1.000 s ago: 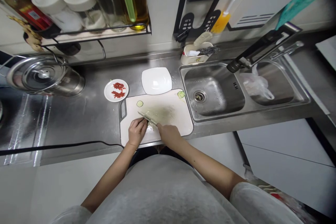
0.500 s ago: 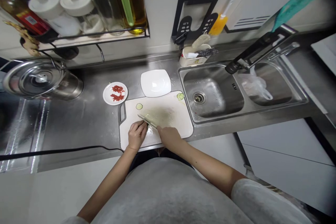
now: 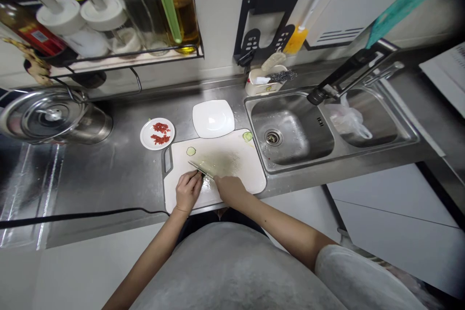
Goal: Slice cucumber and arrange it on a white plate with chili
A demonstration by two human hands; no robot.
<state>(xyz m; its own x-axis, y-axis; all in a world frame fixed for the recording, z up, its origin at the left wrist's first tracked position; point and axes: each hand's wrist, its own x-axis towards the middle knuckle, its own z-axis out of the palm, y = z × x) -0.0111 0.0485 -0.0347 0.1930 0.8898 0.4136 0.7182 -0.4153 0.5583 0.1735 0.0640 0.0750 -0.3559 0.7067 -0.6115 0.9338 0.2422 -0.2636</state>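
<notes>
My right hand (image 3: pixel 229 189) is wrapped round the handle of a kitchen knife (image 3: pixel 198 166), its blade pointing left and away from me above the cutting board (image 3: pixel 250 174). Close beside the blade, the fingers of my left hand (image 3: pixel 187 191) are curled down on a small dark green piece of cucumber (image 3: pixel 202 174), mostly hidden by fingers and knife. A single cucumber slice (image 3: pixel 191 151) lies at the board's upper left. A few more cucumber slices (image 3: pixel 247 136) rest in its upper right corner. The middle of the board is wet and greenish.
Behind the board sits a white square plate (image 3: pixel 213 118); left of it, a small plate (image 3: pixel 144 134) holds chopped red bits. A double sink (image 3: pixel 290 131) adjoins on the right. A steel pot (image 3: pixel 92 123) stands at left, under a bottle rack (image 3: pixel 127 60). A black cable (image 3: pixel 109 211) crosses the counter.
The camera view has shifted slightly, so the counter sits lower and a little further left. Both hands keep nearly the same place at the knife; the blade has moved only slightly.
</notes>
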